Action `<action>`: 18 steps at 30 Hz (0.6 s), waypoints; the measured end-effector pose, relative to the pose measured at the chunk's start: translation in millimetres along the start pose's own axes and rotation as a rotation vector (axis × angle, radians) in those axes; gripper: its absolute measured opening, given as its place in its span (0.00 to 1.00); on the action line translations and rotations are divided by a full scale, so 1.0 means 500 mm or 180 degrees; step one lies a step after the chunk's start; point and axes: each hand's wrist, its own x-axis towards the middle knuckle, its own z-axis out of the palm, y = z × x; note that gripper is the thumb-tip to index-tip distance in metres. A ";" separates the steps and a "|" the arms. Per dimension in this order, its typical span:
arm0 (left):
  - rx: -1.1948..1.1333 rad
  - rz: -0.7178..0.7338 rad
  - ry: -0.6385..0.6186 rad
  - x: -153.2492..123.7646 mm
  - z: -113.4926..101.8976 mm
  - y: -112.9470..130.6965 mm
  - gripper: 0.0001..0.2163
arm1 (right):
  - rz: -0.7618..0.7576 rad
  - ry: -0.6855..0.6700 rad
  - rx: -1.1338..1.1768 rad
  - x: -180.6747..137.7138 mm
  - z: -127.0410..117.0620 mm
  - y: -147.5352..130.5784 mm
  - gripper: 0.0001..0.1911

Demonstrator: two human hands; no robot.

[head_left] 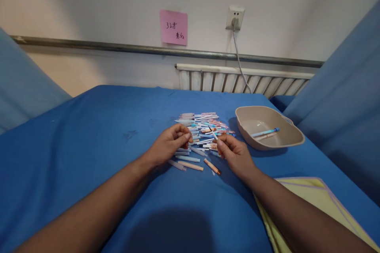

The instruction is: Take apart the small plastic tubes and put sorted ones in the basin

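Note:
My right hand (236,154) pinches a thin white pen refill (214,134) with a dark tip, pointing up and to the left. Fingers curled together, my left hand (170,142) is level with it on the other side; whether anything small sits in its pinch is hidden. Beneath and between both hands lies a pile of pen parts (204,141), with white refills and pastel barrels. Closest to me are a light blue barrel (187,159), a peach barrel (190,165) and a patterned orange-brown barrel (212,166).
A beige basin (292,141) at the right holds a blue pen (265,132) and another slim piece. A folded yellow cloth (311,193) lies near my right forearm. Blue sheeting (89,158) covers the surface. Behind are a radiator (219,81) and a plugged-in cable (240,61).

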 end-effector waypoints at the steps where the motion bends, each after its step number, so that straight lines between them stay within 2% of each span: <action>1: -0.0231 -0.0062 0.0070 0.000 0.003 -0.003 0.09 | 0.0004 -0.0010 -0.0064 0.000 0.000 0.000 0.14; 6: -0.0739 -0.0342 -0.0043 0.004 0.007 -0.024 0.11 | -0.0017 -0.0017 -0.0164 -0.002 0.002 -0.001 0.13; 11: -0.0761 -0.0357 0.0000 0.007 0.007 -0.035 0.11 | -0.0258 -0.0030 -0.0320 -0.004 0.006 -0.001 0.09; 18: -0.0748 -0.0362 -0.0034 0.005 0.011 -0.034 0.12 | -0.0273 0.0063 -0.0402 -0.006 0.005 -0.010 0.08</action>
